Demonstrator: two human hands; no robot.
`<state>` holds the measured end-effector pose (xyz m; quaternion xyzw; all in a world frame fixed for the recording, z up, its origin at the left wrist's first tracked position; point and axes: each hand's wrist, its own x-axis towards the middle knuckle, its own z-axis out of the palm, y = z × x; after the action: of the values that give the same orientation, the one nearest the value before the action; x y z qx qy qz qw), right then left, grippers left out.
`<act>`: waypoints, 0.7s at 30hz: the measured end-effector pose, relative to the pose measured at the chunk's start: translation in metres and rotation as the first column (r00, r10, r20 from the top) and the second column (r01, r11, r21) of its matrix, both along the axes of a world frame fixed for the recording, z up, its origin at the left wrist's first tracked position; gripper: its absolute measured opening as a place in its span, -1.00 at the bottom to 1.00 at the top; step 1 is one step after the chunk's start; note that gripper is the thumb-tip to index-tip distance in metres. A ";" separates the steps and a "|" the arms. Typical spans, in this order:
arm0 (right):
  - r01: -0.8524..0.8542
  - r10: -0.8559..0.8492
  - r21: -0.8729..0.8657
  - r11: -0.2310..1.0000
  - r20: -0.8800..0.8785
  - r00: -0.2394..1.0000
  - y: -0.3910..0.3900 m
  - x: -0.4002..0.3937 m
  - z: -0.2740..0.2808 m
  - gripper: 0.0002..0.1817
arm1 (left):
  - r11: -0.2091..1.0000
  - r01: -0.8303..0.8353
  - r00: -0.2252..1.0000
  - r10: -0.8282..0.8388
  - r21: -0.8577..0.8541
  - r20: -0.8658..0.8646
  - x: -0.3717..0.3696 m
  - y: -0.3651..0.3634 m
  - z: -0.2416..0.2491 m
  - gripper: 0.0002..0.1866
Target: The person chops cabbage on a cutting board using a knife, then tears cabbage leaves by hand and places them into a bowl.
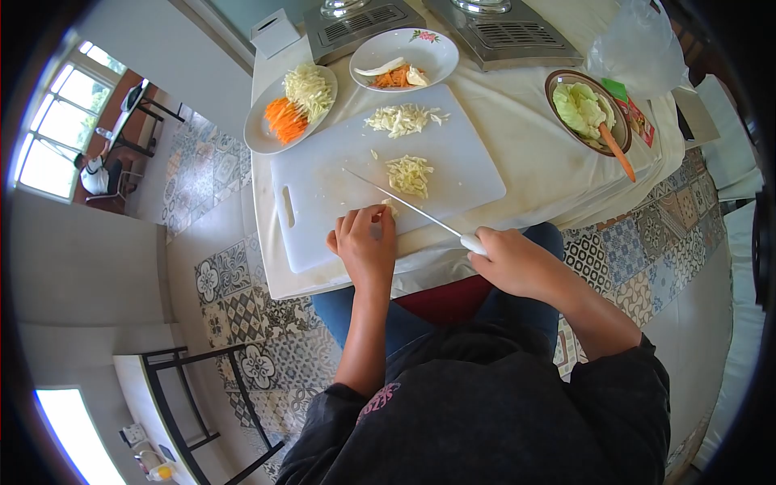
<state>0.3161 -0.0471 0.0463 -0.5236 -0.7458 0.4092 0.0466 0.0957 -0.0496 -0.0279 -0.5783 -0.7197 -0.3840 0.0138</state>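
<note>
White-handled knife [402, 203], blade slim and straight, in the right hand [509, 257], slanting across the cutting board's [323, 202] near edge. Small pale cabbage piece [391, 207] at the left hand's [364, 242] fingertips; two shredded cabbage heaps [409, 176] beyond.

No wording can be read: the pink print [378, 402] on the black shirt [485, 412] and the red packet's [641, 123] markings are too small.

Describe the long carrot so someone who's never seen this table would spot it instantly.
On the cloth-covered table, find the brown-rimmed bowl at the right. The long carrot pokes out over its rim, beside pale green leaves. It's one solid piece, unlike the orange shreds at the left.
</note>
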 end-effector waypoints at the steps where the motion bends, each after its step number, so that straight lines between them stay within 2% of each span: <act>1: 0.007 -0.007 -0.008 1.000 -0.023 1.000 -0.003 -0.002 0.000 -0.66 | 1.000 0.001 1.000 -0.001 0.020 -0.015 0.000 0.000 0.000 -0.91; 7: 0.038 -0.044 -0.063 0.997 -0.083 0.996 -0.015 -0.017 -0.002 -0.68 | 1.000 0.019 0.998 -0.018 0.012 -0.057 0.009 -0.006 0.005 -0.88; 14: 0.049 -0.052 -0.065 0.997 -0.040 0.998 -0.009 -0.020 -0.006 -0.66 | 0.996 0.085 0.996 -0.085 0.003 -0.041 0.006 -0.007 0.007 -0.85; 21: 0.004 -0.004 -0.046 0.999 -0.001 1.000 -0.007 -0.018 -0.005 -0.72 | 0.998 0.054 0.997 -0.053 0.020 -0.048 0.005 -0.003 0.003 -0.89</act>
<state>0.2980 -0.0546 0.0409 -0.5260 -0.7351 0.4262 0.0359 0.1008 -0.0527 -0.0247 -0.6061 -0.6994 -0.3779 0.0266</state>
